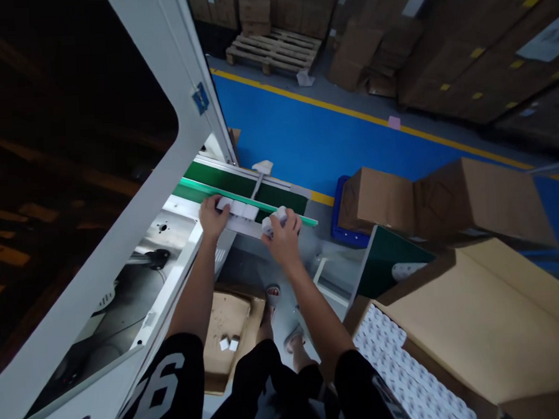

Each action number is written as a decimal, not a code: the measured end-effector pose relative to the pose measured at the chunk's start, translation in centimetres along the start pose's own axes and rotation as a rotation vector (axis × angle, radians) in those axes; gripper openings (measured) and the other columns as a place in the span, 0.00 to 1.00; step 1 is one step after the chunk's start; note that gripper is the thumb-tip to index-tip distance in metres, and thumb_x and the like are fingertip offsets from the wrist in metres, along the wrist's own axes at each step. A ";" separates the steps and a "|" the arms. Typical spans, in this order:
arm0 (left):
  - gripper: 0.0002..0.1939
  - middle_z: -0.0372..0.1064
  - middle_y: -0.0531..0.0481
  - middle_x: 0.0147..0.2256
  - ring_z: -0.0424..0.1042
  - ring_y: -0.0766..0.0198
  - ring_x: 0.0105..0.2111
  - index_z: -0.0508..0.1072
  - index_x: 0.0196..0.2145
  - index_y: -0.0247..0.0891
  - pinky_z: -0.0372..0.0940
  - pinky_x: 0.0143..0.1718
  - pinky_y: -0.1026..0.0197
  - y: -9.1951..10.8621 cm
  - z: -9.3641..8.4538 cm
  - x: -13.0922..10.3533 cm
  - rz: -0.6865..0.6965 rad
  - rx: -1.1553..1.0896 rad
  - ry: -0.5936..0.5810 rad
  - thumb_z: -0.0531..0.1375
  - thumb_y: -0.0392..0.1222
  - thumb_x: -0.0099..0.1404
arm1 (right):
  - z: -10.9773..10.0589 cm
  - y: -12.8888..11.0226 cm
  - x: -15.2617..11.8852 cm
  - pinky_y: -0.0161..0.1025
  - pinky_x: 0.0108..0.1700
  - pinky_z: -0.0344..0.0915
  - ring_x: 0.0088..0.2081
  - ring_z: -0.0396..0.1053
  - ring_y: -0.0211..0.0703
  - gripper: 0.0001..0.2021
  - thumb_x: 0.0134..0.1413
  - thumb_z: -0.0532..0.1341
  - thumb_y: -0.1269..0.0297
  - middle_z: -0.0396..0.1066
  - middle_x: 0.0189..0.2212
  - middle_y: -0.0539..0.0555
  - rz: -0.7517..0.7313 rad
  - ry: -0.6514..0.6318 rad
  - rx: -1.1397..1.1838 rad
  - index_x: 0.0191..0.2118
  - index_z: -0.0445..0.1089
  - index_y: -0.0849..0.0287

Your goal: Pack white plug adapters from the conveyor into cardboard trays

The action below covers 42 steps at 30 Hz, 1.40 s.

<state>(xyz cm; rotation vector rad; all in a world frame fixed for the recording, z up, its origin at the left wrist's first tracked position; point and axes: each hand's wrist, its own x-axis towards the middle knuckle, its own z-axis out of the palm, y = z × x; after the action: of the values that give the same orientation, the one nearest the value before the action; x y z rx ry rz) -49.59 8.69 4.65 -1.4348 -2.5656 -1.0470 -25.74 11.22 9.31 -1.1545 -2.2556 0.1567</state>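
A short row of small white boxes (242, 209) lies along the near side of a narrow green conveyor (283, 198), against its bright green guide rail (203, 187). My left hand (213, 218) is at the row's left end, thumb and fingers closed about the end box. Just beyond the right end of the row, my right hand (284, 235) grips a few more white boxes (268, 226), which stick out between its fingers. How many it holds is partly hidden by the fingers.
A white machine frame (164, 147) with a dark window stands at left. Below lies an open carton (226, 318) with two white boxes (229, 343). At right, a large carton (491, 311) holds rows of white boxes (400, 372). Closed cartons (377, 198) stand beyond it.
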 end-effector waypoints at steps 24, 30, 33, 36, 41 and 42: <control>0.16 0.67 0.45 0.40 0.66 0.53 0.43 0.70 0.44 0.39 0.62 0.47 0.52 0.3 -0.6 -0.3 -0.109 -0.101 -0.003 0.59 0.42 0.57 | 4.6 -0.8 0.6 0.64 0.55 0.53 0.63 0.37 0.64 0.12 0.58 0.56 0.61 0.42 0.59 0.66 -0.115 -0.047 0.017 0.46 0.66 0.57; 0.15 0.67 0.45 0.41 0.66 0.52 0.44 0.70 0.44 0.38 0.61 0.49 0.51 0.3 -0.8 -0.4 -0.100 -0.113 -0.010 0.59 0.42 0.58 | 4.9 -0.2 0.7 0.64 0.54 0.53 0.62 0.38 0.64 0.14 0.58 0.57 0.59 0.43 0.58 0.66 -0.130 -0.078 0.020 0.48 0.65 0.57; 0.16 0.67 0.44 0.41 0.66 0.52 0.45 0.70 0.44 0.38 0.61 0.49 0.51 0.3 -0.8 -0.4 -0.091 -0.107 -0.019 0.59 0.42 0.58 | 5.0 0.2 1.0 0.61 0.55 0.54 0.62 0.39 0.63 0.12 0.58 0.56 0.60 0.45 0.57 0.64 -0.228 -0.076 0.003 0.46 0.66 0.56; 0.16 0.67 0.44 0.41 0.66 0.52 0.45 0.70 0.45 0.38 0.61 0.49 0.52 0.2 -0.7 -0.4 -0.070 -0.090 -0.009 0.58 0.42 0.58 | 4.8 0.7 1.5 0.60 0.57 0.54 0.63 0.38 0.61 0.10 0.59 0.56 0.62 0.46 0.58 0.63 -0.332 -0.085 0.014 0.44 0.66 0.57; 0.16 0.67 0.43 0.41 0.66 0.52 0.44 0.70 0.45 0.37 0.62 0.48 0.52 0.1 -0.7 -0.4 -0.049 -0.088 0.001 0.59 0.41 0.58 | 4.8 1.6 2.2 0.63 0.56 0.53 0.65 0.34 0.63 0.07 0.58 0.56 0.65 0.45 0.61 0.62 -0.435 -0.178 0.024 0.42 0.66 0.57; 0.16 0.67 0.43 0.41 0.66 0.52 0.44 0.70 0.45 0.38 0.62 0.48 0.52 0.0 -0.7 -0.5 -0.052 -0.088 -0.001 0.59 0.41 0.58 | 4.9 1.7 2.2 0.64 0.56 0.54 0.65 0.35 0.63 0.07 0.58 0.56 0.66 0.46 0.61 0.61 -0.455 -0.177 0.022 0.42 0.66 0.56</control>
<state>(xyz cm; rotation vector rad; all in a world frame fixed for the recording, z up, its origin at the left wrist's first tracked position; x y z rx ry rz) -49.50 7.96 5.03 -1.3948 -2.6012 -1.1810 -28.22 14.76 5.65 -0.6100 -2.6015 0.1036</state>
